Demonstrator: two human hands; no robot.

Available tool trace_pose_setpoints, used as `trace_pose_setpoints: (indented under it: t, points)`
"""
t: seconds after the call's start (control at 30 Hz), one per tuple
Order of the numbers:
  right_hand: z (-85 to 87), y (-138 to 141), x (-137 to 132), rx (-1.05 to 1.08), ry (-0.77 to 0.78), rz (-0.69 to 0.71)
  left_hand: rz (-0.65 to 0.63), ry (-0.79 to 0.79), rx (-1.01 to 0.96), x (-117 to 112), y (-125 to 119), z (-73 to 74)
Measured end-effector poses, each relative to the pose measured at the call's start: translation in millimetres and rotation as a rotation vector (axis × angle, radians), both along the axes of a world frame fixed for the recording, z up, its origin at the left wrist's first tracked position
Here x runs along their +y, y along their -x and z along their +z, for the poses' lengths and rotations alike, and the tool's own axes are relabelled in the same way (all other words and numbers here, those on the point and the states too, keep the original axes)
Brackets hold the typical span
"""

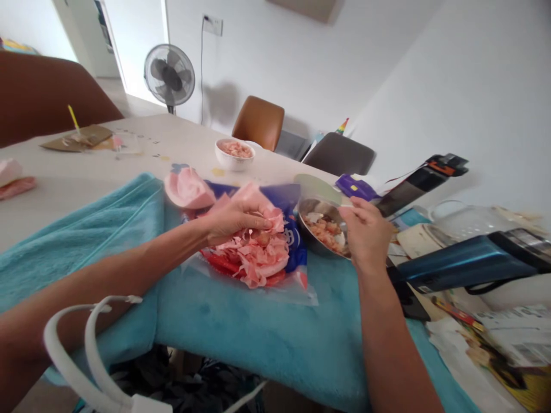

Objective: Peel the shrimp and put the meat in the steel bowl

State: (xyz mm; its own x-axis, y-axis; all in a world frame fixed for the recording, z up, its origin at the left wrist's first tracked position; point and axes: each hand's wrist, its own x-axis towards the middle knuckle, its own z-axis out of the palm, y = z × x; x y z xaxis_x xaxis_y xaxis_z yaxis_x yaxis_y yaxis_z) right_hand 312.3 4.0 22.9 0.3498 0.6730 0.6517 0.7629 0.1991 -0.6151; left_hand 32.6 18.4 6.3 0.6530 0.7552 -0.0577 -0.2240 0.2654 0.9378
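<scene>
My left hand point(241, 218) is closed in a pinch on a piece of pink pomelo membrane point(274, 218). Beneath it, a heap of torn pink pomelo skin point(258, 261) lies on a blue and red plastic bag point(295, 246). A thick pink wedge of peel point(189, 188) rests at the heap's far left. My right hand point(368, 235) is at the right rim of a metal bowl point(316, 248), fingers drawn together; what they hold, if anything, I cannot make out. Inside the bowl are pieces of pomelo flesh point(325, 229) and whitish bits.
Farther back stands a white bowl point(232, 160) filled with pomelo flesh. Teal towels point(258, 327) cover the near table edge. A blue bottle point(469, 261), a dark bottle point(413, 186) and clutter crowd the right side. A purple packet point(356, 187) lies behind the metal bowl.
</scene>
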Motion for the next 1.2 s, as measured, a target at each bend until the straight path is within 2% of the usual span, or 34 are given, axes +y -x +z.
trace_pose_setpoints:
  t: [0.07, 0.13, 0.17, 0.23, 0.3, 0.4, 0.57, 0.67, 0.8, 1.0, 1.1, 1.2]
  points:
    - [2.4, 14.9, -5.5, -0.016, -0.066, 0.013, 0.02, 0.046, 0.016, 1.0, 0.1, -1.0]
    - [6.5, 36.6, -15.1, 0.019, -0.094, 0.097, 0.051, 0.083, 0.032, 1.8, -0.3, -1.8]
    - [8.3, 48.8, -20.7, 0.054, -0.063, 0.174, 0.066, 0.096, 0.036, 1.9, -0.6, -1.9]
    - [10.0, 73.0, -31.3, 0.154, 0.108, 0.386, 0.071, 0.103, 0.021, 1.4, -1.4, -1.2]
    - [8.4, 93.1, -39.2, 0.21, 0.256, 0.537, 0.061, 0.081, -0.003, 0.2, -2.2, 0.6]
    - [1.7, 109.2, -44.2, 0.277, 0.355, 0.635, 0.038, 0.03, -0.019, -1.4, -2.5, 3.4]
    - [-9.1, 105.8, -41.3, 0.605, 0.341, 0.671, 0.049, 0.005, -0.034, 0.5, -1.2, 2.2]
    - [-12.3, 101.4, -41.0, 0.692, 0.336, 0.714, 0.06, 0.005, -0.039, 1.7, -1.2, -0.2]
    - [-11.5, 101.6, -45.0, 0.663, 0.302, 0.68, 0.074, 0.024, -0.04, 1.0, -2.0, 0.4]
    - [-11.7, 100.7, -47.3, 0.573, 0.185, 0.574, 0.188, 0.1, -0.109, 3.3, 0.6, 6.6]
    - [-15.2, 100.4, -47.4, 0.481, 0.132, 0.509, 0.205, 0.159, -0.182, 6.5, 2.6, 9.6]
    - [-19.8, 105.1, -49.8, 0.297, 0.089, 0.478, 0.242, 0.255, -0.232, 8.3, 2.7, 11.9]
